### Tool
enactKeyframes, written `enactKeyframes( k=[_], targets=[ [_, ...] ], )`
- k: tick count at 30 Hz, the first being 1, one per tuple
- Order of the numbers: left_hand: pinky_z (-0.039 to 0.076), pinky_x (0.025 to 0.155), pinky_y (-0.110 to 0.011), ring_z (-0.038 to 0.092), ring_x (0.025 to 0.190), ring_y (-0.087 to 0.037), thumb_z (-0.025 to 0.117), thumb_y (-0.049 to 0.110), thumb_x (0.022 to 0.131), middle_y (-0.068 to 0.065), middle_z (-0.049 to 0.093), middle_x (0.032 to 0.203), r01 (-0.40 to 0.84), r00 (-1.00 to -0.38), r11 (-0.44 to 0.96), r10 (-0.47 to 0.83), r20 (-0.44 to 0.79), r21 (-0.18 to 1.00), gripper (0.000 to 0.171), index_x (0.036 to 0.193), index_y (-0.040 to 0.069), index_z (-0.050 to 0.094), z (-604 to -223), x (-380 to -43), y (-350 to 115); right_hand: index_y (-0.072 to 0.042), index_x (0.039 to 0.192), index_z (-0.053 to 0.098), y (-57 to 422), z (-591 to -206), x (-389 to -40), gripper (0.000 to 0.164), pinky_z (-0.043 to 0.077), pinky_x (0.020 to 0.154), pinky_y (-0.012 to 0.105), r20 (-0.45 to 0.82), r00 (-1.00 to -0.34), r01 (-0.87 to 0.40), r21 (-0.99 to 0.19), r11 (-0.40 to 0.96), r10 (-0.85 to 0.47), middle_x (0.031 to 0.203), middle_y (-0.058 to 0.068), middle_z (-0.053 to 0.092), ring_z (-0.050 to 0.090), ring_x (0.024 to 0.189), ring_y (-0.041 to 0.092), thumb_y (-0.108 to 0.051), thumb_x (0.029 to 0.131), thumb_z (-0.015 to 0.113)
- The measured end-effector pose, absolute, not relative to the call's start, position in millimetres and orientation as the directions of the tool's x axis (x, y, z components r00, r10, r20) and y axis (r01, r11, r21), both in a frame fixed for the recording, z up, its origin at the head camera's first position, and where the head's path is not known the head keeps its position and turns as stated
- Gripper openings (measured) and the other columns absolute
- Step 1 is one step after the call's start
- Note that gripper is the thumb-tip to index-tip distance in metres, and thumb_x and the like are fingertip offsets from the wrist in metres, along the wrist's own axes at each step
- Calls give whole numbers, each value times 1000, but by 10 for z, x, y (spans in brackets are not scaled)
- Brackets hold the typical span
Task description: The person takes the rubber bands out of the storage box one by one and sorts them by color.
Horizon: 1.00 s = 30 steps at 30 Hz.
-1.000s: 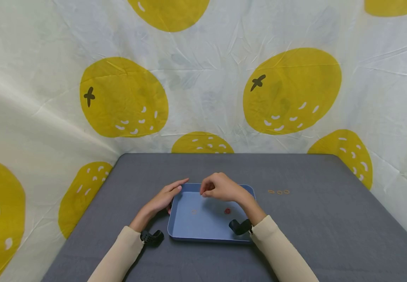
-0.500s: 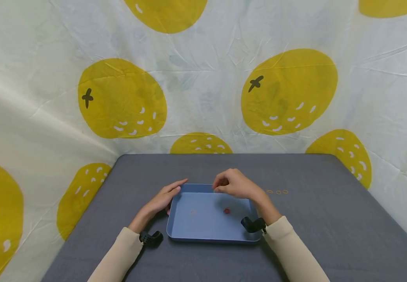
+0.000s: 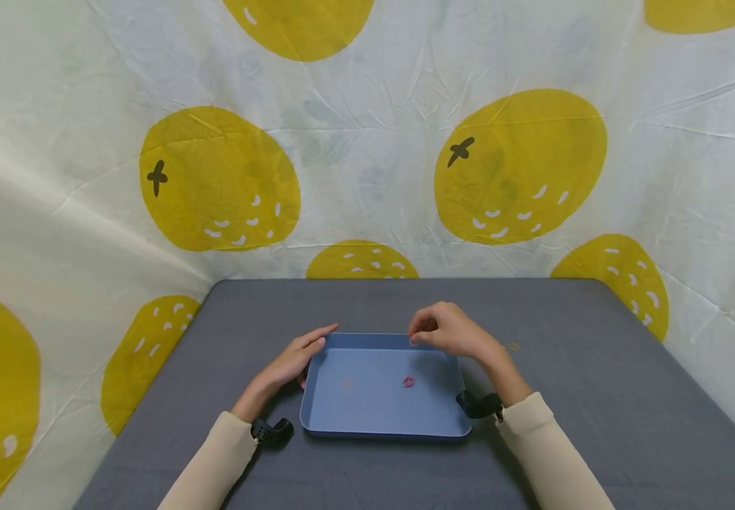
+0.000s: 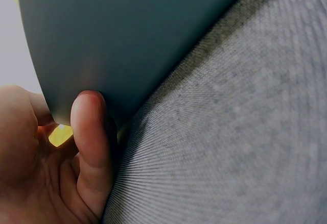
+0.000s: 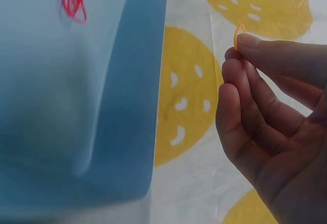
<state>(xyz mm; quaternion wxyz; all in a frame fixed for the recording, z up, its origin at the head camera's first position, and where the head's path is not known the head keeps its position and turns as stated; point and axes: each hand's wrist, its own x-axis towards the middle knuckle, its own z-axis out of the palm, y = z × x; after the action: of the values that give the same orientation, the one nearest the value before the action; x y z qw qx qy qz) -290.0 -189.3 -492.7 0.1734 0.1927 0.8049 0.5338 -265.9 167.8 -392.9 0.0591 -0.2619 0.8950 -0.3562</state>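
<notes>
My right hand is above the far right part of the blue tray. In the right wrist view, its thumb and index finger pinch a small orange-yellow rubber band. My left hand holds the tray at its far left corner. In the left wrist view, one finger presses against the tray's outer wall while another part of the hand reaches the rim. A small tangle of red rubber bands lies in the tray, right of the middle. A faint, pale rubber band lies at the tray's left.
On the grey table, a yellow rubber band lies right of the tray, partly beside my right wrist in view. A white cloth with yellow fruit prints hangs behind the table.
My right hand has moved right across the tray's far side with the rubber band, now covering some of the bands lying on the table. My left hand has stayed at the tray corner.
</notes>
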Motion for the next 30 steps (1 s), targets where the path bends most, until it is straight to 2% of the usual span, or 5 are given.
enactKeyframes(
  k=[5, 10, 18, 21, 30],
  targets=[
    [49, 43, -29, 53, 44, -16, 39, 33, 114, -19, 51, 151, 125, -866, 355, 494, -73, 926, 48, 161, 27, 39, -4921, -2894, -1894, -4, 95, 80, 1800, -3939, -2655, 8, 55, 70, 28, 87, -864, -416, -676, 608, -495, 86, 0, 77, 72, 80, 29, -10, 94, 75],
    [50, 43, -30, 54, 45, -16, 39, 34, 114, -17, 48, 154, 121, -871, 368, 485, -79, 922, 47, 160, 30, 40, -4927, -2899, -1893, -4, 96, 80, 1912, -3942, -2641, 8, 55, 69, 28, 88, -877, -405, -665, 627, -472, 86, 1, 76, 70, 80, 30, -10, 93, 76],
    [50, 43, -31, 54, 45, -15, 38, 31, 114, -22, 46, 154, 132, -862, 355, 503, -70, 925, 48, 162, 23, 38, -4934, -2903, -1895, -2, 98, 79, 2075, -3947, -2640, 10, 55, 70, 28, 80, -889, -386, -663, 642, -452, 89, 7, 78, 71, 82, 33, -10, 95, 74],
    [50, 43, -31, 54, 45, -16, 38, 31, 114, -20, 47, 154, 124, -865, 360, 496, -77, 925, 48, 161, 25, 39, -4930, -2898, -1896, -2, 98, 79, 2140, -3953, -2651, 10, 55, 69, 28, 91, -889, -391, -663, 639, -449, 90, 9, 78, 71, 82, 32, -10, 95, 74],
    [50, 43, -30, 54, 46, -15, 38, 31, 114, -21, 45, 155, 132, -862, 357, 502, -71, 925, 48, 162, 24, 38, -4931, -2900, -1900, -5, 97, 79, 2327, -4009, -2700, 8, 54, 69, 29, 110, -901, -383, -658, 648, -420, 89, 3, 77, 70, 82, 31, -11, 94, 75]
  ],
)
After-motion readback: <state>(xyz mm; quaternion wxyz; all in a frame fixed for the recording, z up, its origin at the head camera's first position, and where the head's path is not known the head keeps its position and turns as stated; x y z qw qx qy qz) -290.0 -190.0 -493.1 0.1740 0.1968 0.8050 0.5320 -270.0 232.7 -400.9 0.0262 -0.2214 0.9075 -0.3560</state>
